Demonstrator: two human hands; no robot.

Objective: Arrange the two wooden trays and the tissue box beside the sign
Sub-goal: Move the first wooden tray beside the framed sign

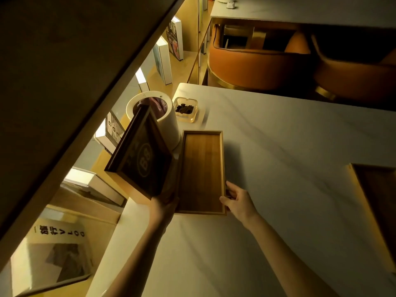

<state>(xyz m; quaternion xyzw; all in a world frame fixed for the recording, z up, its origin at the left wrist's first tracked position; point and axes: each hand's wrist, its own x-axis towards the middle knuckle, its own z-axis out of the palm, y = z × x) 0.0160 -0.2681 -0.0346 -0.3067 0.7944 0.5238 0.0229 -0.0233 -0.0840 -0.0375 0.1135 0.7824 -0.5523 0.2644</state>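
Presently we find one wooden tray (202, 171) lying flat near the left edge of the marble table (278, 146), its long side running away from us. Our right hand (237, 202) grips the tray's near right corner, fingers curled over the rim. Our left hand (166, 205) holds the dark framed sign (141, 156) by its lower corner — tilted, raised off the surface, just beside the tray. A second tray (379, 189) sits at the right edge, well apart.
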